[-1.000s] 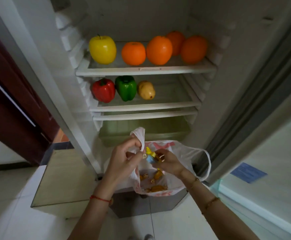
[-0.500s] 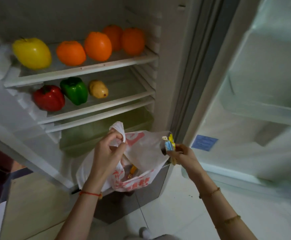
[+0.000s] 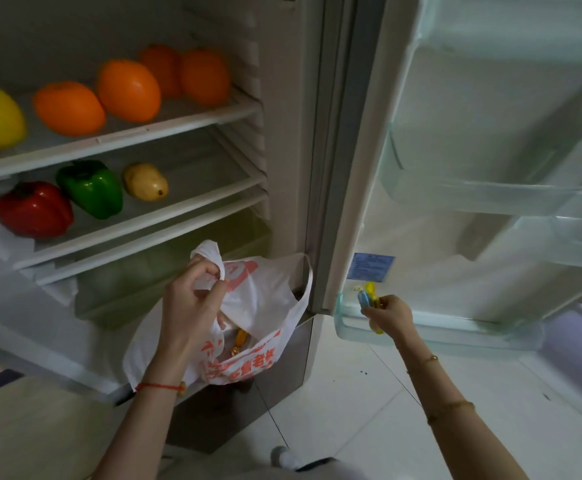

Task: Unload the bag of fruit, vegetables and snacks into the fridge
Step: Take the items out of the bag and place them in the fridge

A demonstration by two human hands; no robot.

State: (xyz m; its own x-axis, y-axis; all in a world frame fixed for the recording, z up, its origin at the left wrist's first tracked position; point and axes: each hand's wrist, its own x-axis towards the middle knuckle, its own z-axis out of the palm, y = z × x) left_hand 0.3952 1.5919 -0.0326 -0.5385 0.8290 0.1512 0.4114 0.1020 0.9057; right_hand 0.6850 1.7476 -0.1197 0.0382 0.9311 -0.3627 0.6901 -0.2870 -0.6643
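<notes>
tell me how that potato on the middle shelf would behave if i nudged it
The potato is rounded and lies loose on the smooth shelf, so it would probably roll or wobble. It looks firm and likely holds its shape. Nothing beside it would stop it.

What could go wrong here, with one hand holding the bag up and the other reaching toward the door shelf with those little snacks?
The right hand pinches several small snack packets at once at the lowest door shelf; one might slip and land on the floor. The left hand holds the plastic bag by only one handle, so it sags open and the snacks left inside could spill.
</notes>
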